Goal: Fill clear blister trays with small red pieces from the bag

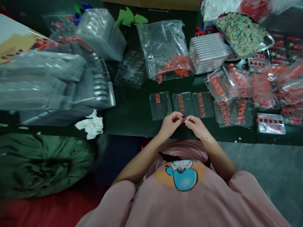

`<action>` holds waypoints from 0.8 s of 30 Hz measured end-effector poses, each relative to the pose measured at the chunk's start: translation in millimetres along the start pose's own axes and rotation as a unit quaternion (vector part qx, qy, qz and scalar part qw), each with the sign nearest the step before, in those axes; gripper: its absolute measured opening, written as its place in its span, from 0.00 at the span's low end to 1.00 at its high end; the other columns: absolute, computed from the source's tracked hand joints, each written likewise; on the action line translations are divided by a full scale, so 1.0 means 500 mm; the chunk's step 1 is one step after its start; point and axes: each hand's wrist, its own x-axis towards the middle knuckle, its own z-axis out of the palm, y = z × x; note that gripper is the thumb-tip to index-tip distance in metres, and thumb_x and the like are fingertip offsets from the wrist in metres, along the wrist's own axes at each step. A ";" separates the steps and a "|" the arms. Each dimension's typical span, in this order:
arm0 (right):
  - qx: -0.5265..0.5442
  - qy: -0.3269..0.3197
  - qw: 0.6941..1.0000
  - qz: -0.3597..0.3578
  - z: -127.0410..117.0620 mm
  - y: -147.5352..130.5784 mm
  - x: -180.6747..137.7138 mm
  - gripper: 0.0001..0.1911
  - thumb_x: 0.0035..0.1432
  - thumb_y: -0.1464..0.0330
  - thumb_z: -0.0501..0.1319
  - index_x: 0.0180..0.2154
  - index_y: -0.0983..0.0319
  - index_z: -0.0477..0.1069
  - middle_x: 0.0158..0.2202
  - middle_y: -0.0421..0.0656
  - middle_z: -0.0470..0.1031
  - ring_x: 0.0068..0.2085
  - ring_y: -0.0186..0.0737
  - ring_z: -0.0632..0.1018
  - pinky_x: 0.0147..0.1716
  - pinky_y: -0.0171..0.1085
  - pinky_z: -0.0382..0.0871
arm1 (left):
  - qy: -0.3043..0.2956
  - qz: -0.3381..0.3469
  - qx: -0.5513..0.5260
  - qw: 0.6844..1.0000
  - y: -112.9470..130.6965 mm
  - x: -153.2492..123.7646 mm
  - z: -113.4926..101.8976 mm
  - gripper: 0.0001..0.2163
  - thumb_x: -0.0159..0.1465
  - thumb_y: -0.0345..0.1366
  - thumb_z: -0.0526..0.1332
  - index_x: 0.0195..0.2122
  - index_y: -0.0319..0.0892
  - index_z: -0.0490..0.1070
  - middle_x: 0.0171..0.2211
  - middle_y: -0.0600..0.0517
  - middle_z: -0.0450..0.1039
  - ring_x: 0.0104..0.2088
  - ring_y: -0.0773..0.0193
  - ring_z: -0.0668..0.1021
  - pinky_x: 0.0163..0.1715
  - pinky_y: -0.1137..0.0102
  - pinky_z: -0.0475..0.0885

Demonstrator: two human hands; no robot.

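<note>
My left hand (170, 124) and my right hand (195, 125) meet at the table's front edge, fingertips pinched round one small red plastic piece (183, 120). Its exact kind is too small to tell. Just beyond my fingers lies a clear plastic tray (187, 104) with a column of red pieces, its near end partly covered by my left hand. Left of it, another clear tray (163, 104) has red pieces only in its upper slots. A third tray (207, 105), on the right, carries a column of red pieces.
A clear bag (163, 41) with loose red pieces lies behind the trays. Stacked clear packaging (94, 85) fills the left. Filled trays (241, 112) overlap at the right, below a metal tray (267, 44) of small green-and-tan pieces. A crumpled tissue (91, 125) sits near the front edge.
</note>
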 end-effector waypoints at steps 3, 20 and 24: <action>-0.053 0.037 0.998 -0.017 -0.003 -0.002 0.021 0.17 0.51 0.54 0.65 0.31 0.61 0.69 0.25 0.35 0.68 0.24 0.28 0.64 0.24 0.31 0.55 | 0.027 0.049 0.131 0.990 0.011 0.015 0.002 0.07 0.60 0.29 0.59 0.34 0.42 0.77 0.33 0.51 0.78 0.36 0.63 0.78 0.41 0.68 0.71; -0.391 0.096 0.889 -0.218 -0.009 -0.013 0.018 0.13 0.63 0.70 0.54 0.46 0.60 0.73 0.42 0.48 0.74 0.44 0.45 0.75 0.49 0.44 0.69 | 0.014 0.125 0.369 0.921 -0.015 0.064 0.010 0.11 0.63 0.28 0.57 0.39 0.42 0.79 0.37 0.46 0.77 0.39 0.58 0.76 0.43 0.65 0.69; -0.453 0.079 0.851 -0.253 0.002 -0.017 0.026 0.16 0.66 0.70 0.51 0.49 0.62 0.73 0.47 0.52 0.72 0.49 0.48 0.73 0.52 0.45 0.67 | 0.022 0.149 0.350 0.925 -0.018 0.060 0.000 0.12 0.65 0.28 0.55 0.41 0.42 0.78 0.38 0.47 0.76 0.40 0.60 0.76 0.43 0.67 0.70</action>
